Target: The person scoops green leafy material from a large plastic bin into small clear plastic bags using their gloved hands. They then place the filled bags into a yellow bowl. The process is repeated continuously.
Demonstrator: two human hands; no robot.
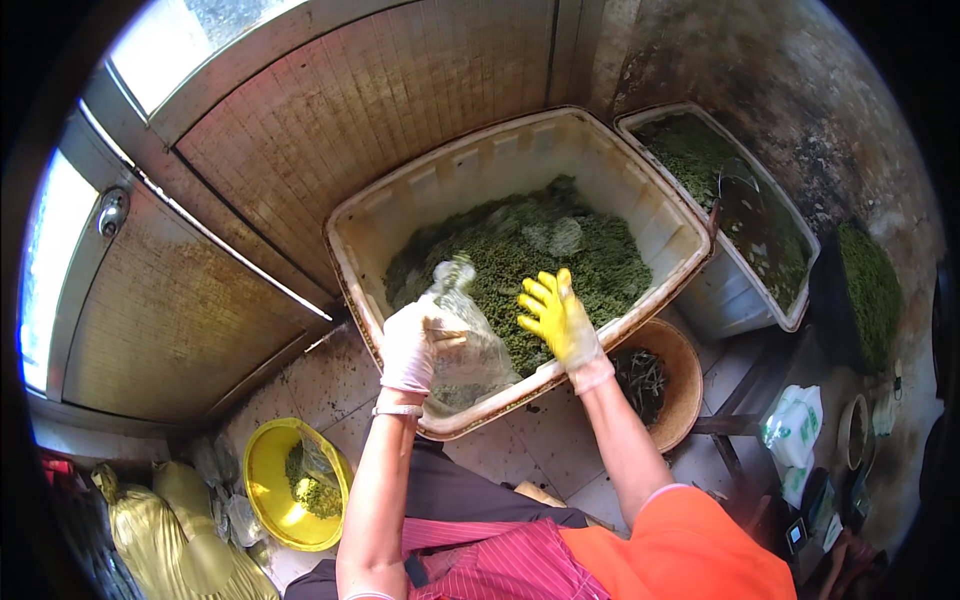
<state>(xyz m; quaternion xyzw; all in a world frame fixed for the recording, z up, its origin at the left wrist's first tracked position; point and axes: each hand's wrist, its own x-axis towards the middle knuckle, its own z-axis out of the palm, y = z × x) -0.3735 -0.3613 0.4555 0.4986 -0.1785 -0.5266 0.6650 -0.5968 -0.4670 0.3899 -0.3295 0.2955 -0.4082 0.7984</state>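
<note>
A large off-white plastic tub (450,169) stands before me, holding a heap of small green berries or peppercorns (525,255); their exact kind is unclear. My left hand (416,341), in a whitish glove, grips a clear plastic bag (469,337) over the tub's near left part. The bag's bunched top sticks up beyond my fingers, and its lower part hangs inside the near rim. My right hand (559,319), in a yellow-coated glove, is held over the near right rim with fingers spread, apart from the bag and holding nothing.
A second tub (739,292) with green matter and dark liquid stands right. Below the rim is a tan basin (686,390) with dark scraps. A yellow basin (259,495) with green pieces and yellowish sacks (157,532) lie lower left. A metal-framed door (172,315) stands left.
</note>
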